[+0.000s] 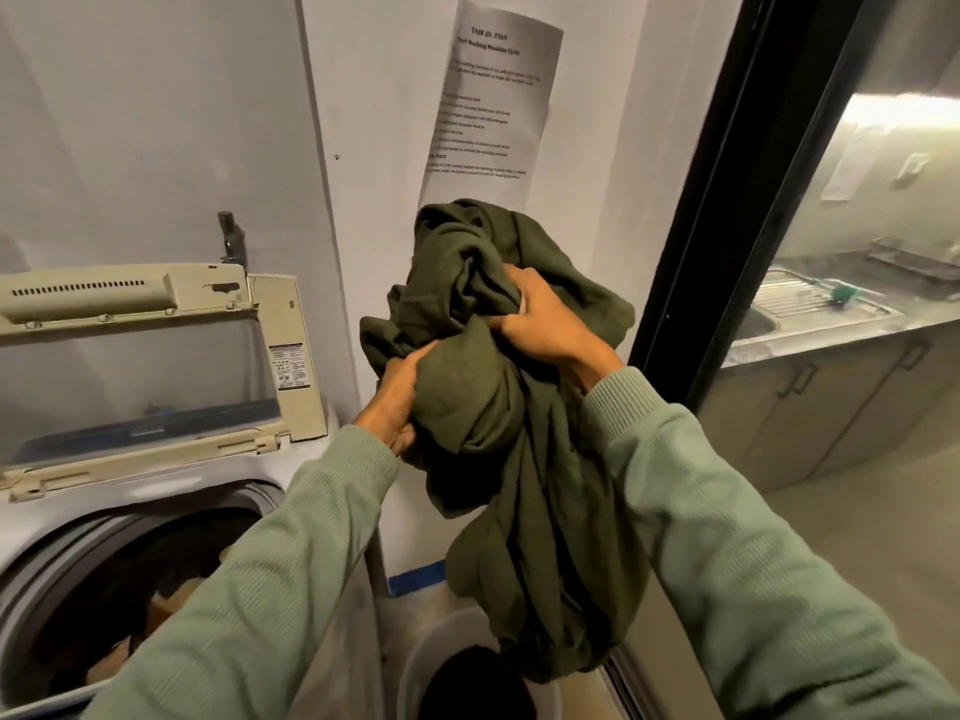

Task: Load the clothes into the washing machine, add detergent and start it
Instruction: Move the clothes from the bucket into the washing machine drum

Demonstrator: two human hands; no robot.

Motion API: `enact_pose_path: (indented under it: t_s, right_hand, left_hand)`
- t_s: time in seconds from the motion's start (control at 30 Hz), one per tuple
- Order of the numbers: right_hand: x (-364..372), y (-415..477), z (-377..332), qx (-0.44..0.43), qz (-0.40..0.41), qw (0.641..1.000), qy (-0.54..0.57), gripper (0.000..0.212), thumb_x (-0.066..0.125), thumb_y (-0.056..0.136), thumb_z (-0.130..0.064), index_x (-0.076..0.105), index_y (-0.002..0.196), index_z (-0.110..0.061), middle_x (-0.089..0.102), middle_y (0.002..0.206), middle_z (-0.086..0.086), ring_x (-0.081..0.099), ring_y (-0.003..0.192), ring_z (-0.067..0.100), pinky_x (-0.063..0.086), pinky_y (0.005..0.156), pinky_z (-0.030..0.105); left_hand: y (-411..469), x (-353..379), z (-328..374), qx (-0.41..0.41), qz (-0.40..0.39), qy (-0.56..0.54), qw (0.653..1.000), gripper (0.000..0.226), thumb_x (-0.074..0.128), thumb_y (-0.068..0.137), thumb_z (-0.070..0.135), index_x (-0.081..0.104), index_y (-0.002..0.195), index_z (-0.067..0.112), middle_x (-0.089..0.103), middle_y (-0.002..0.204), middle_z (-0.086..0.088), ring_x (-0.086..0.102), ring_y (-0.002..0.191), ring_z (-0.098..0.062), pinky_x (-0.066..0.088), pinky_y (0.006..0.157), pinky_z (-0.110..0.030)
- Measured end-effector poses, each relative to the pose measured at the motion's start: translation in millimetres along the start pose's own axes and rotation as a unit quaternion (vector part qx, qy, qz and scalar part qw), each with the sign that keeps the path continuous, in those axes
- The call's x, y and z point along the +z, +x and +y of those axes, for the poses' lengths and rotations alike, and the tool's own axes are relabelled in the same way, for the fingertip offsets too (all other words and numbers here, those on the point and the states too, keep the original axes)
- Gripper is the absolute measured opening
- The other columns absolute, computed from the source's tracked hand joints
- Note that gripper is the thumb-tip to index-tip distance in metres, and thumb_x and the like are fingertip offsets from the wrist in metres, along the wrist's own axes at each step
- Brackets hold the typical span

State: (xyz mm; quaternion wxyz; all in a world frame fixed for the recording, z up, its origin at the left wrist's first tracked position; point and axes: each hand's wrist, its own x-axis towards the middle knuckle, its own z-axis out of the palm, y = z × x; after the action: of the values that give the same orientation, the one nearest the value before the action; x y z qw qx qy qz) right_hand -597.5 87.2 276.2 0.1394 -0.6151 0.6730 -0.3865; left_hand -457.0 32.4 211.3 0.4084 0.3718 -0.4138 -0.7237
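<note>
The olive garment is bunched up in the air just right of the washing machine, with both hands clenched into it: the left grip holds it from below on the machine's side, and the right grip digs in from the top. A long tail hangs down over the laundry basket, which stands beside the machine. The lid stands up, and some clothes lie in the drum. I'd gather that tail first, carry the bundle across over the machine's rim, then drop it in loose, not as 1 tight ball, so it can tumble freely
</note>
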Motion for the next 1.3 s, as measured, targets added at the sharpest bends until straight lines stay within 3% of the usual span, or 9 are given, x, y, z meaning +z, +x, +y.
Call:
enact_pose_path:
  t_s: [0.23,0.37,0.43,0.53,0.7,0.83,1.0,1.13,1.3]
  right_hand:
    - [-13,-4,7,-0.003,-0.019,0.991,0.133,0.053,0.077,0.076,-0.013,0.061,0.125,-0.025,0.063,0.118,-0.004,0.058,0.108,0.008,0.046,0.098,0.027]
    - [-14,-9,2,0.014,-0.014,0.984,0.176,0.012,0.064,0.083,-0.009,0.061,0.093,-0.002,0.058,0.088,0.001,0.058,0.083,0.013,0.048,0.077,0.026]
    - [-15,-9,3,0.019,-0.009,0.979,0.202,0.003,0.064,0.082,-0.015,0.064,0.084,-0.014,0.057,0.097,0.005,0.058,0.092,0.020,0.047,0.084,0.033]
    - [-18,-8,10,0.023,-0.013,0.971,0.238,0.016,0.068,0.073,-0.025,0.074,0.086,-0.033,0.060,0.114,0.008,0.060,0.105,0.026,0.048,0.096,0.041]
    - [-22,-8,23,0.027,-0.013,0.936,0.351,0.062,0.070,0.070,-0.017,0.060,0.131,-0.015,0.066,0.124,0.008,0.064,0.113,0.025,0.049,0.101,0.038]
    - [-29,-13,35,0.049,0.020,0.915,0.401,0.062,0.075,0.065,-0.025,0.063,0.126,-0.023,0.065,0.116,0.002,0.061,0.093,0.019,0.048,0.069,0.030]
    - [-51,-28,63,0.076,0.137,0.893,0.422,0.040,0.075,0.069,-0.026,0.066,0.106,-0.016,0.064,0.087,-0.001,0.053,0.064,0.008,0.039,0.050,0.020]
    - [-44,-58,128,0.214,0.019,0.953,0.214,0.115,0.081,0.057,-0.052,0.019,0.150,-0.028,0.045,0.134,0.007,0.054,0.115,0.023,0.048,0.094,0.039]
    - [0,-108,169,0.259,-0.175,0.939,0.141,0.127,0.072,0.054,-0.057,0.001,0.155,-0.026,0.025,0.156,0.007,0.033,0.139,0.028,0.032,0.113,0.042]
  left_hand:
    - [5,-9,-6,0.014,-0.006,0.003,1.000,0.021,0.054,0.096,0.033,0.065,0.106,0.018,0.068,0.112,-0.013,0.065,0.098,-0.028,0.053,0.091,-0.039]
    - [-1,2,2,0.013,-0.067,0.053,0.996,0.017,0.049,0.100,0.028,0.062,0.095,0.018,0.074,0.072,0.002,0.070,0.061,-0.008,0.054,0.055,-0.020]
    - [-1,4,3,0.004,-0.046,0.062,0.997,0.022,0.052,0.099,0.030,0.062,0.108,0.012,0.072,0.086,-0.004,0.069,0.074,-0.016,0.054,0.063,-0.025]
    - [1,2,2,-0.009,0.001,0.039,0.999,0.053,0.064,0.082,0.043,0.057,0.124,0.011,0.065,0.113,-0.013,0.064,0.092,-0.026,0.052,0.080,-0.033]
    - [10,3,-5,-0.038,0.053,-0.004,0.998,0.080,0.066,0.041,0.055,0.067,0.111,0.015,0.068,0.115,-0.013,0.064,0.105,-0.033,0.051,0.097,-0.047]
    - [13,4,-11,-0.034,0.062,-0.048,0.996,0.032,0.042,0.097,0.045,0.057,0.093,0.017,0.061,0.103,-0.008,0.059,0.090,-0.020,0.051,0.085,-0.033]
    - [21,-2,-8,-0.024,0.073,-0.075,0.994,0.053,0.051,0.076,0.057,0.061,0.110,0.018,0.064,0.121,-0.014,0.061,0.110,-0.030,0.050,0.098,-0.046]
    - [28,-7,-4,-0.010,0.094,-0.112,0.989,0.053,0.049,0.084,0.054,0.059,0.121,0.017,0.063,0.125,-0.013,0.060,0.112,-0.030,0.050,0.099,-0.048]
    - [28,0,8,0.018,0.106,-0.153,0.982,0.060,0.061,0.068,0.049,0.064,0.119,0.018,0.068,0.117,-0.011,0.065,0.105,-0.029,0.054,0.092,-0.046]
